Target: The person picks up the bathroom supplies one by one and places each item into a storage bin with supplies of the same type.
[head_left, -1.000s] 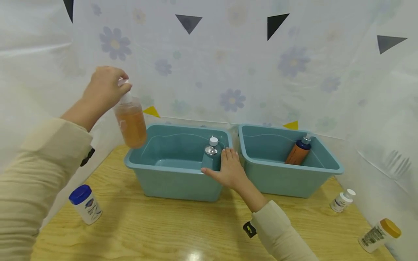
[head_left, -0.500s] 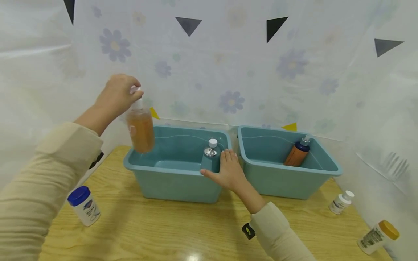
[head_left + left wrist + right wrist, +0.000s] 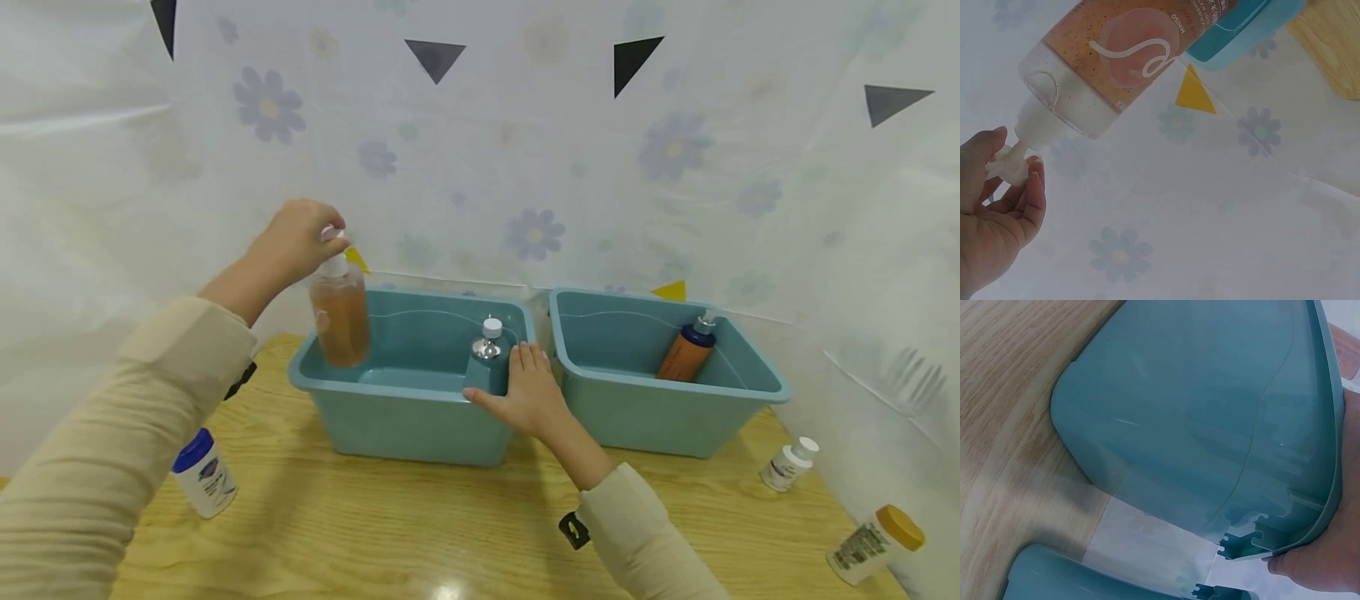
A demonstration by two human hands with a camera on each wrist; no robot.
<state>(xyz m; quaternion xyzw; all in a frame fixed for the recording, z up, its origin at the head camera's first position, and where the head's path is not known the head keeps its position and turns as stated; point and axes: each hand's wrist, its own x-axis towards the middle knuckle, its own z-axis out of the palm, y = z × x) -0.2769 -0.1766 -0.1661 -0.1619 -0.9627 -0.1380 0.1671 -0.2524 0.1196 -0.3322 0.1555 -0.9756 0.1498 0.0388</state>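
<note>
My left hand [image 3: 306,237] pinches the white pump head of a clear pump bottle [image 3: 341,323] of orange, speckled liquid. The bottle hangs upright, its lower part overlapping the left end of the left teal bin [image 3: 416,423] in the head view. In the left wrist view, thumb and fingers [image 3: 1036,190] close around the pump, and the bottle [image 3: 1110,62] bears a pink round label. My right hand [image 3: 531,392] rests on that bin's right front corner, fingers extended over the rim. Beside it inside the bin stands a bottle with silver shoulder and white cap [image 3: 489,354].
A second teal bin [image 3: 645,417] stands to the right, with a blue-and-orange pump bottle [image 3: 686,352] leaning in it. A blue-capped white container [image 3: 208,483] is at left, partly behind the sleeve. A small white bottle [image 3: 787,465] and a yellow-capped bottle [image 3: 873,546] are at right.
My left hand has carried the pump bottle right and down, from left of the bin to over its left end. My right hand has stayed on the rim.
</note>
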